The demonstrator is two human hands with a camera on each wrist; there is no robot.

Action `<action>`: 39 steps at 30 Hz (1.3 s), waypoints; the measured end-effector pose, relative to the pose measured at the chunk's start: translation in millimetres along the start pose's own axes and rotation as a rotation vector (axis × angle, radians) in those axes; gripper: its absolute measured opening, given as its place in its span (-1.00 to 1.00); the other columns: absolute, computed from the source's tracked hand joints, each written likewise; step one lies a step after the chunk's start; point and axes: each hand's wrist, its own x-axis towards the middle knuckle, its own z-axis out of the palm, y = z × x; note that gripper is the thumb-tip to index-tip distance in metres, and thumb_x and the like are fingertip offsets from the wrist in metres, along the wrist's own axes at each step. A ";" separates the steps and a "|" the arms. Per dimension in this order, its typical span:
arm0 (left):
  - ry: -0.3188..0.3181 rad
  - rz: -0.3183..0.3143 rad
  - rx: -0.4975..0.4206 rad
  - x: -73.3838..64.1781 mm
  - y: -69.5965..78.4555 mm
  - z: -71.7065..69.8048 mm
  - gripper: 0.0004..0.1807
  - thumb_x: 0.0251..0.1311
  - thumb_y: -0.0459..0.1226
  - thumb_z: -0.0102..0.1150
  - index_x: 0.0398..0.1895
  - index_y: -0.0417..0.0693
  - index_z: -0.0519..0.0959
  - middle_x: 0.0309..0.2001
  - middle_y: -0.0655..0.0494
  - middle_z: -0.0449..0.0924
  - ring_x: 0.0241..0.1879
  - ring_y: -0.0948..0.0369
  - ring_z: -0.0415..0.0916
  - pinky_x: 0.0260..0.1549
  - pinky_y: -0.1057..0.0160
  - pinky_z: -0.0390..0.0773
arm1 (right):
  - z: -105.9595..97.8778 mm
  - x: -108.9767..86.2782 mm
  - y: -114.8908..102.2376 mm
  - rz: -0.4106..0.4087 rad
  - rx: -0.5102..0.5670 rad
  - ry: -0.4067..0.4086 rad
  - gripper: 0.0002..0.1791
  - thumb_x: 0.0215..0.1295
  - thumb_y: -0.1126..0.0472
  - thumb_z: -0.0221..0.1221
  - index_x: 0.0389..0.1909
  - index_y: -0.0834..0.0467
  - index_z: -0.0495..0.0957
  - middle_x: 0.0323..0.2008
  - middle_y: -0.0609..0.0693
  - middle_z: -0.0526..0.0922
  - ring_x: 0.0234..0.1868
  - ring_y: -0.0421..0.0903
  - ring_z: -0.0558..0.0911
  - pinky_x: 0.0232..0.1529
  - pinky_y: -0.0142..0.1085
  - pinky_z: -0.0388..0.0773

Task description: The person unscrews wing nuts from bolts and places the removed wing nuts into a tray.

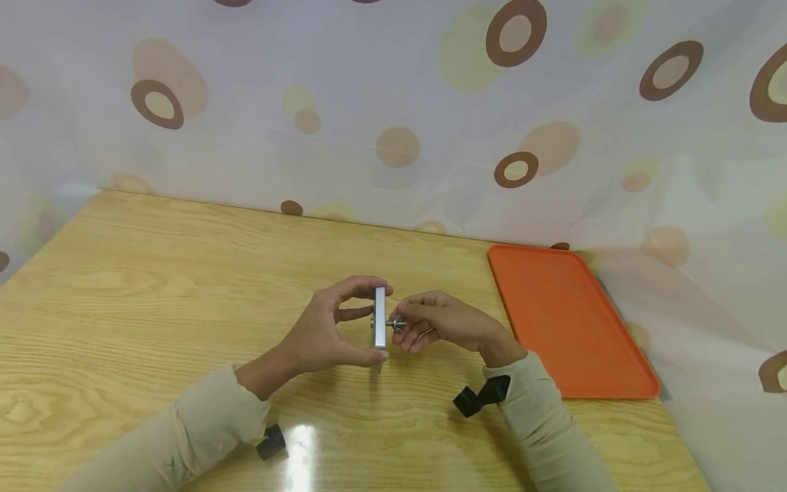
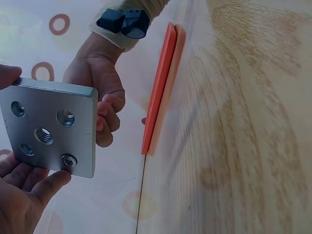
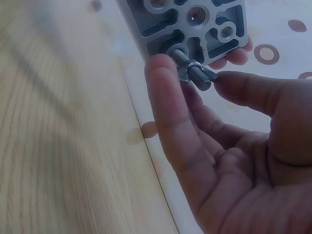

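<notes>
My left hand (image 1: 316, 331) grips a square metal plate (image 1: 380, 318) by its edges, upright above the table. The plate's smooth face (image 2: 34, 117) has a threaded hole (image 2: 44, 136) in the middle and holes near the corners; in one corner sits a bolt head (image 2: 68, 160). On its ribbed side, the bolt (image 3: 201, 79) sticks out with a wing nut (image 3: 195, 65) on its shank. My right hand (image 1: 455, 324) pinches the wing nut, thumb on one wing and index finger on the opposite side. Fingers partly hide the nut.
An orange tray (image 1: 565, 328) lies at the right of the wooden table (image 1: 154, 287). Behind and to the right hangs a patterned sheet (image 1: 369, 89) with circles. Dark wrist devices (image 1: 482, 396) are strapped over the sleeves.
</notes>
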 end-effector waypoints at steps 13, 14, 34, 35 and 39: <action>0.001 0.005 -0.009 0.1 -0.4 -0.5 -0.17 -0.17 -0.43 0.54 0.29 -0.15 0.41 0.27 -0.08 0.50 0.26 -0.01 0.45 0.23 0.05 0.62 | -0.8 0.9 -0.5 -0.005 -0.049 0.011 -0.67 0.53 0.15 -0.01 0.02 0.34 0.52 -0.26 -0.07 0.72 -0.28 -0.17 0.74 -0.18 -0.27 0.78; 0.000 0.006 -0.009 -0.2 -0.3 -0.6 -0.17 -0.17 -0.43 0.55 0.29 -0.16 0.41 0.27 -0.09 0.50 0.26 -0.01 0.45 0.23 0.05 0.62 | -1.0 0.8 -0.5 -0.004 -0.054 0.009 -0.68 0.51 0.17 0.01 0.04 0.34 0.51 -0.26 -0.07 0.71 -0.27 -0.16 0.73 -0.17 -0.26 0.78; 0.003 -0.008 -0.016 0.1 -0.9 -0.4 -0.16 -0.20 -0.44 0.55 0.28 -0.16 0.42 0.24 -0.08 0.51 0.25 -0.02 0.45 0.23 0.12 0.62 | -9.6 -0.4 4.9 -0.043 -0.060 -0.025 -0.53 0.51 0.07 0.06 0.20 0.36 0.39 -0.19 -0.08 0.70 -0.16 -0.13 0.72 -0.09 -0.15 0.78; 0.001 -0.007 -0.014 0.1 -1.0 -0.5 -0.16 -0.20 -0.44 0.55 0.29 -0.16 0.41 0.25 -0.08 0.50 0.25 -0.03 0.44 0.23 0.10 0.62 | -9.5 -0.2 4.7 -0.029 -0.052 -0.011 -0.50 0.54 0.00 0.02 0.17 0.36 0.41 -0.22 -0.08 0.71 -0.19 -0.14 0.73 -0.11 -0.17 0.78; -0.002 -0.004 -0.010 -0.2 -1.3 -0.3 -0.16 -0.18 -0.44 0.55 0.29 -0.17 0.41 0.27 -0.10 0.50 0.26 -0.02 0.45 0.24 0.07 0.61 | -7.5 2.6 4.9 0.038 -0.010 0.015 -0.45 0.59 -0.13 -0.15 -0.05 0.29 0.53 -0.35 -0.09 0.75 -0.33 -0.19 0.75 -0.22 -0.27 0.79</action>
